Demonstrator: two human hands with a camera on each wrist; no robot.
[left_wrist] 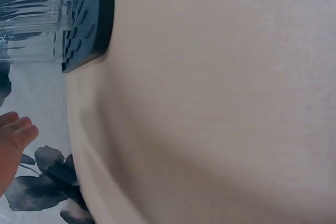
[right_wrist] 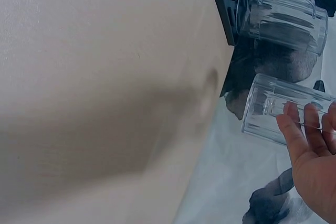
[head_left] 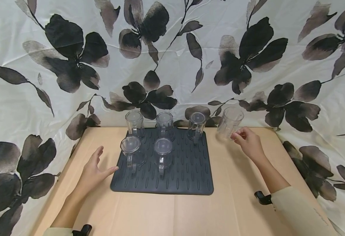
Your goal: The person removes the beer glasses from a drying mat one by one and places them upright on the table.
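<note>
Right of frame centre, the right hand (head_left: pixel 250 144) is pinching a clear mug (head_left: pixel 229 120) (a firm grip is probably serving best), while, lower left, the left hand (head_left: pixel 92 173) is holding its fingers wide.

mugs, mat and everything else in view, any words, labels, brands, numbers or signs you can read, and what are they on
No text can be read on the mugs, mat or cloth.
Right sleeve: faint marks, too small and blurred to tell whether they are writing.
</note>
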